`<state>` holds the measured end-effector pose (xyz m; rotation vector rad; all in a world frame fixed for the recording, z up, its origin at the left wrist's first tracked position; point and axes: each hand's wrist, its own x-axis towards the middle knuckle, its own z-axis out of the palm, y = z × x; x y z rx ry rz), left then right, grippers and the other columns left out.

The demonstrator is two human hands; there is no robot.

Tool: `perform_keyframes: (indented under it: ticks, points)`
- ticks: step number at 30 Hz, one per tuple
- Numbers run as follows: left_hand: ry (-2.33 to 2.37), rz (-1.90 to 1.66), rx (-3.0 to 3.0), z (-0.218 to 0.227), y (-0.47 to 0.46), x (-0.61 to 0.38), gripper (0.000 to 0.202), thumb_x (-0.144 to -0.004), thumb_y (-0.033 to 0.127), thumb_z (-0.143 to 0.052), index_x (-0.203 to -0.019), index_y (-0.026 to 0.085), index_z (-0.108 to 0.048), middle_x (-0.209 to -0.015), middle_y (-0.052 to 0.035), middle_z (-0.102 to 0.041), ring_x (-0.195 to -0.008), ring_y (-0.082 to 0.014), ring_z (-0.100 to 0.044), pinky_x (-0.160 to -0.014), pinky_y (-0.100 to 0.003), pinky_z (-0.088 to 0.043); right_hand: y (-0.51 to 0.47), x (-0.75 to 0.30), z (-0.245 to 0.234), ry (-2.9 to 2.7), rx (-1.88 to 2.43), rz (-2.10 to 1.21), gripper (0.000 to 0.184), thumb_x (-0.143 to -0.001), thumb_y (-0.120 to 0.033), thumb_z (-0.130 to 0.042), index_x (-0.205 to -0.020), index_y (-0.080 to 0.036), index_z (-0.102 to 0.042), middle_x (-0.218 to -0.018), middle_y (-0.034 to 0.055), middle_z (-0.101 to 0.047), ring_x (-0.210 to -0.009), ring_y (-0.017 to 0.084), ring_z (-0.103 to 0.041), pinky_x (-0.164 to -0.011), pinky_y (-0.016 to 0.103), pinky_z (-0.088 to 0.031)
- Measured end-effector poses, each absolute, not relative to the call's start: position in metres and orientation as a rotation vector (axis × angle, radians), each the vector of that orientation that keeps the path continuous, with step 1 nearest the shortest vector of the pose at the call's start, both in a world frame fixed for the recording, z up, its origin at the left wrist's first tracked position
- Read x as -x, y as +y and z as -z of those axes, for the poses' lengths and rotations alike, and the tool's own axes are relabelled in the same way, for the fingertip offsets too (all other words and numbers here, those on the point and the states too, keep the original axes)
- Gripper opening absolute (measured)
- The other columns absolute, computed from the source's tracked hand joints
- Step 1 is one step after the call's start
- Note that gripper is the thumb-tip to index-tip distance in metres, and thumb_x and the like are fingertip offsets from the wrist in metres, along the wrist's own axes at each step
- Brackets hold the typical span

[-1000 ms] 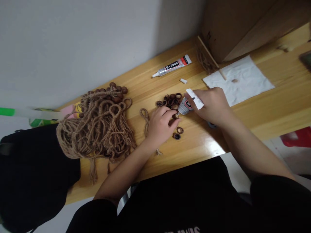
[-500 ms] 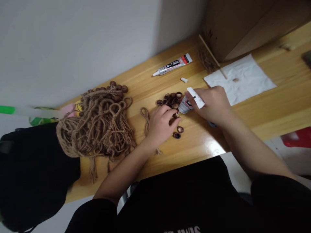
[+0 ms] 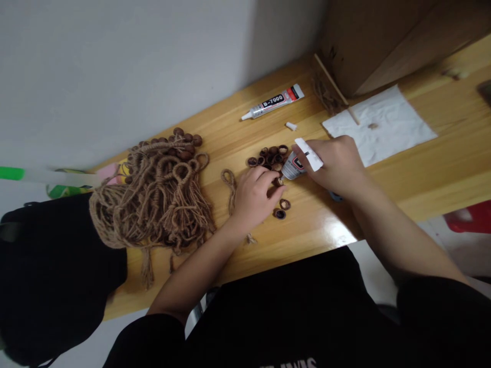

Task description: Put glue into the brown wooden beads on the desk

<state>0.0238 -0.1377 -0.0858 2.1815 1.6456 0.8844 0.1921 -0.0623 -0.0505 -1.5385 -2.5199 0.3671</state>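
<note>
My left hand (image 3: 255, 197) pinches a small brown acorn-like cap (image 3: 277, 182) against the wooden table (image 3: 422, 168). My right hand (image 3: 335, 163) is closed round a glue tube (image 3: 297, 164), whose nozzle points at that cap. A cluster of brown caps (image 3: 270, 156) lies just behind my fingers, and two more caps (image 3: 282, 208) lie in front of my left hand. A short loop of jute cord (image 3: 229, 183) lies left of my left hand.
A second glue tube marked B-7000 (image 3: 273, 102) and a small white cap (image 3: 290, 125) lie further back. A heap of knotted jute cords with brown beads (image 3: 157, 197) covers the table's left. A white paper sheet (image 3: 379, 125) and a cardboard box (image 3: 368, 41) are at the right.
Hardly anything has moved; both hands stay at the same spot with the glue nozzle at the cap.
</note>
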Motion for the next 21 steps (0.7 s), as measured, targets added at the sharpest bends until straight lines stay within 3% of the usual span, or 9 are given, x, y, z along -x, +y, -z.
perform_keyframes:
  ticks: [21]
  points:
    - [1.621, -0.905, -2.199, 0.0866, -0.1371, -0.023, 0.012, -0.081, 0.024, -0.065, -0.09, 0.017, -0.064, -0.087, -0.0058, -0.063, -0.083, -0.0196, -0.059, -0.076, -0.035, -0.049, -0.0634, -0.193, 0.0482, -2.517, 1.578, -0.353, 0.034, -0.087, -0.035, -0.036, -0.069, -0.018, -0.058, -0.058, 0.0068, -0.055, -0.054, 0.015, -0.046, -0.056, 0.029, -0.024]
